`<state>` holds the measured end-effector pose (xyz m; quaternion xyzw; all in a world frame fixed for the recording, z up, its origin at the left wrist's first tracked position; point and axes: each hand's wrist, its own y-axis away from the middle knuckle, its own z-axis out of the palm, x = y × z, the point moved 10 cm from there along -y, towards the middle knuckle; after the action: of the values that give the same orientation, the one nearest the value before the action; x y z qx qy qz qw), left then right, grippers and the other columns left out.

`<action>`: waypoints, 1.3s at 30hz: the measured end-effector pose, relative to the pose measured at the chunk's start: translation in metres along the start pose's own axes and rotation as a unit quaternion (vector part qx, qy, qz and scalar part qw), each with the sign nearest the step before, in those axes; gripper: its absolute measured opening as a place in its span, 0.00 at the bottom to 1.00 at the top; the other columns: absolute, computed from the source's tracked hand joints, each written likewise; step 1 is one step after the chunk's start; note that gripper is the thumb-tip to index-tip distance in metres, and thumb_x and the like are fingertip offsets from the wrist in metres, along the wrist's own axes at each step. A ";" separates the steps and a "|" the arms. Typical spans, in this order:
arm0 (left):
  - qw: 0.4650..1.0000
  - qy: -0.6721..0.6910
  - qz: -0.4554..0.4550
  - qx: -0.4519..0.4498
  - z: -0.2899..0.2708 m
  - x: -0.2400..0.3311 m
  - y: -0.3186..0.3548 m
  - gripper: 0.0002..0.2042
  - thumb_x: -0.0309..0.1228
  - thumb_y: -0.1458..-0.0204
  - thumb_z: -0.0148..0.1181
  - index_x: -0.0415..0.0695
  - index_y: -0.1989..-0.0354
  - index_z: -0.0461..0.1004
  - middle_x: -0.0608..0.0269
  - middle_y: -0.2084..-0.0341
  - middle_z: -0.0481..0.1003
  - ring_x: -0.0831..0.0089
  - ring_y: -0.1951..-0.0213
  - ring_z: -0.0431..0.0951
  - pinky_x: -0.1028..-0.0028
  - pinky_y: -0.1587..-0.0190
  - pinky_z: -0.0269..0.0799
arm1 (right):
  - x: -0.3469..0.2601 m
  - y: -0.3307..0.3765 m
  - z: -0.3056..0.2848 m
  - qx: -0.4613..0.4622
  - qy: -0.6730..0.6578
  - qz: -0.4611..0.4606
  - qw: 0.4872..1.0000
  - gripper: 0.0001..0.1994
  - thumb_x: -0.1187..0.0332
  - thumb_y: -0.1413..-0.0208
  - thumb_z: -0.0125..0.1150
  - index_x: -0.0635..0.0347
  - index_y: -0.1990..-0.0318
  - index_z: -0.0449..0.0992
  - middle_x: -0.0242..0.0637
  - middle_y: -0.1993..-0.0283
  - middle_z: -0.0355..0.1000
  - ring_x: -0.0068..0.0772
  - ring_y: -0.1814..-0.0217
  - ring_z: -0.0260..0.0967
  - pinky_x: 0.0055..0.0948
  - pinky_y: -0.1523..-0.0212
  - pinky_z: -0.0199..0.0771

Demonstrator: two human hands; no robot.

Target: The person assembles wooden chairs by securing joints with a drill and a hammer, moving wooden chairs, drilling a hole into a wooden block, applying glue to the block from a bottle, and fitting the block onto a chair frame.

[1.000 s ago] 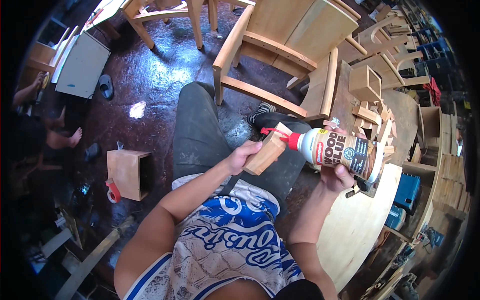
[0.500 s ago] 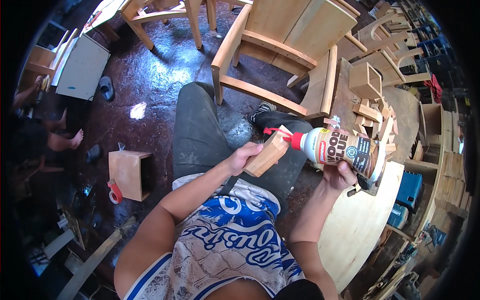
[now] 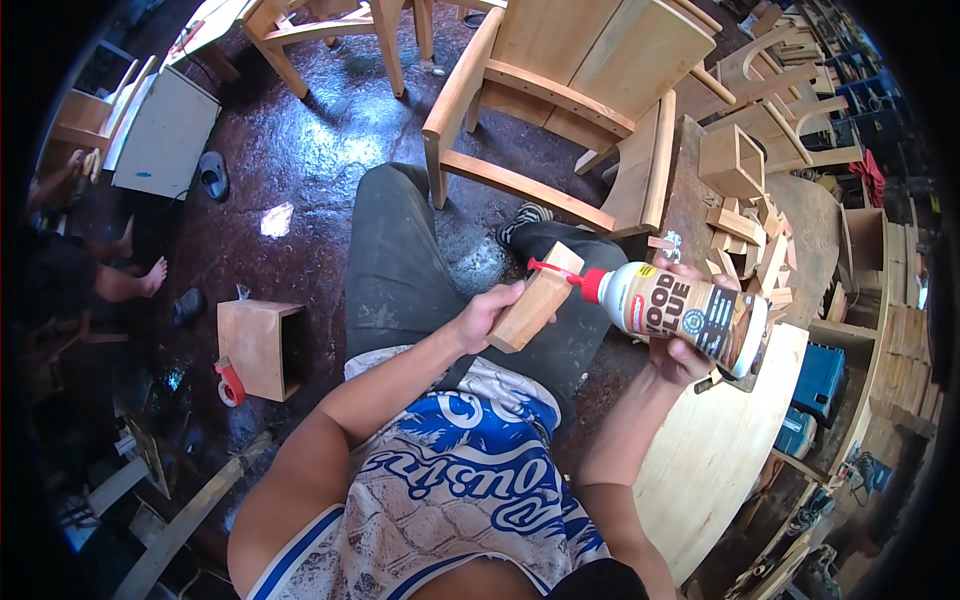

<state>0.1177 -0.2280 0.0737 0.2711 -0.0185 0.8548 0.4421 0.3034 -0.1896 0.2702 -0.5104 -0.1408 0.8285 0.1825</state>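
Note:
My left hand (image 3: 488,316) is closed around a short wooden block (image 3: 534,306), held tilted above my lap. A white glue bottle (image 3: 690,312) with a brown and cream label lies on its side in my right hand (image 3: 682,352), whose fingers wrap round the body. The bottle's red nozzle (image 3: 590,284) points left at the upper end of the block. A thin red cap strap (image 3: 545,266) reaches over that end. Whether glue is coming out, and whether the tip touches the wood, I cannot tell.
Ahead stands a wooden chair frame (image 3: 540,190). To the right, several offcuts (image 3: 745,235) and an open wooden box (image 3: 730,160) rest on a bench beside a pale board (image 3: 710,440). A tape dispenser (image 3: 230,382) leans by a box (image 3: 258,345) on the left. Another person's bare foot (image 3: 152,278) shows far left.
The glue bottle has rolled a little in my right hand and its base sits slightly lower. The block has turned slightly in my left hand.

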 end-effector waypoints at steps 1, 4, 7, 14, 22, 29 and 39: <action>1.000 0.001 0.011 0.025 -0.002 0.003 -0.002 0.31 0.53 0.34 0.41 0.38 0.36 0.66 0.51 0.50 0.76 0.68 0.56 0.78 0.71 0.52 0.74 | -0.002 0.000 0.006 -0.019 -0.001 -0.008 1.000 0.45 0.71 0.65 0.80 0.60 0.36 0.59 0.58 0.46 0.73 0.64 0.40 0.71 0.62 0.34 0.64; 0.997 0.015 0.038 0.061 -0.008 0.012 -0.003 0.30 0.52 0.34 0.40 0.39 0.35 0.64 0.52 0.49 0.75 0.68 0.55 0.78 0.70 0.52 0.75 | -0.001 0.005 0.009 -0.024 -0.057 0.004 0.998 0.46 0.70 0.64 0.80 0.57 0.34 0.59 0.58 0.42 0.71 0.67 0.38 0.68 0.60 0.34 0.65; 0.992 0.046 0.047 0.111 -0.008 0.019 -0.003 0.28 0.51 0.32 0.42 0.40 0.35 0.63 0.53 0.47 0.75 0.69 0.52 0.78 0.68 0.50 0.75 | 0.001 0.005 0.004 0.011 -0.121 0.015 0.992 0.45 0.67 0.61 0.78 0.56 0.33 0.58 0.59 0.39 0.69 0.68 0.35 0.65 0.59 0.33 0.63; 0.978 0.165 0.058 0.110 0.011 0.023 -0.013 0.31 0.59 0.35 0.43 0.46 0.37 0.66 0.62 0.49 0.75 0.71 0.50 0.77 0.66 0.45 0.74 | 0.023 0.018 0.009 -0.060 -0.160 0.059 0.984 0.46 0.69 0.63 0.80 0.56 0.34 0.57 0.59 0.41 0.69 0.70 0.38 0.67 0.61 0.36 0.66; 0.967 0.212 0.056 0.129 0.029 0.021 -0.013 0.32 0.61 0.37 0.43 0.47 0.38 0.67 0.64 0.51 0.75 0.72 0.49 0.76 0.65 0.44 0.73 | 0.019 0.020 0.005 -0.074 -0.160 0.049 0.983 0.43 0.67 0.59 0.80 0.55 0.36 0.58 0.56 0.43 0.70 0.67 0.37 0.66 0.70 0.38 0.66; 0.968 0.209 0.036 0.133 0.024 0.017 -0.016 0.33 0.62 0.38 0.44 0.48 0.38 0.67 0.65 0.51 0.75 0.73 0.51 0.77 0.66 0.46 0.74 | 0.007 0.018 0.011 -0.108 -0.132 0.017 0.985 0.41 0.65 0.58 0.81 0.54 0.38 0.59 0.53 0.44 0.71 0.64 0.38 0.68 0.74 0.40 0.65; 0.960 0.239 0.007 0.143 0.023 0.010 -0.022 0.32 0.61 0.40 0.49 0.43 0.44 0.72 0.63 0.59 0.79 0.71 0.58 0.81 0.69 0.53 0.78 | 0.009 0.019 0.010 -0.087 -0.155 0.019 0.984 0.26 0.45 0.36 0.50 0.56 0.43 0.64 0.61 0.48 0.71 0.67 0.41 0.69 0.72 0.41 0.66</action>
<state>0.1403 -0.2138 0.0938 0.1188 0.2083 0.8915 0.3845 0.2882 -0.2027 0.2596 -0.3923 -0.2292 0.8854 0.0981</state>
